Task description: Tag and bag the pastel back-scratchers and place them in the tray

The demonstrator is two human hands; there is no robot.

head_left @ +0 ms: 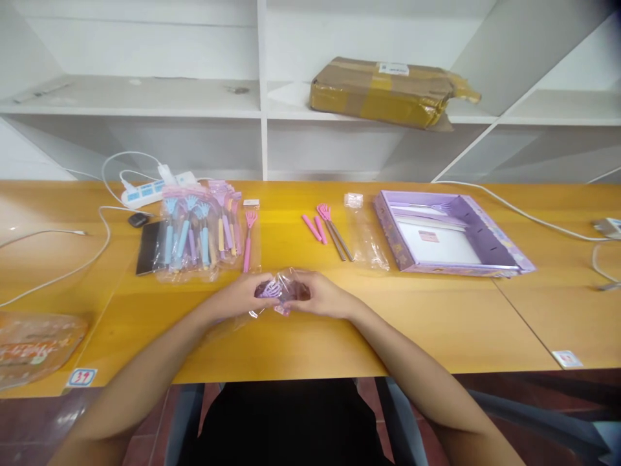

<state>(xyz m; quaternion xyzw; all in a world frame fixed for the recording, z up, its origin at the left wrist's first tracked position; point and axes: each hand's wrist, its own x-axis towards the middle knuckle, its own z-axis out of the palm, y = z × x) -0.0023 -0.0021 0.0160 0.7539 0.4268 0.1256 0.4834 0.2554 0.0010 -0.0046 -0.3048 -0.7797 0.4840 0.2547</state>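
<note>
Near the table's front edge, my left hand (246, 296) is closed on a purple back scratcher (270, 290) inside a clear plastic bag. Its clawed head shows between my hands, while most of its handle is hidden. The clear bag (290, 279) is pinched at its other end by my right hand (324, 295). Beyond my hands lie pink back scratcher heads on metal rods (334, 232) beside two loose pink handles (315, 228). A flattened clear bag (365, 234) is just right of them. Left of them rests a bagged pink back scratcher (249, 241).
Several bagged blue, purple and yellow back scratchers (194, 233) are heaped at left, by a power strip (150, 190) with white cables. At right sits an open purple box (412, 266). A taped carton (378, 94) occupies the shelf; a plastic pouch (39, 346) lies far left.
</note>
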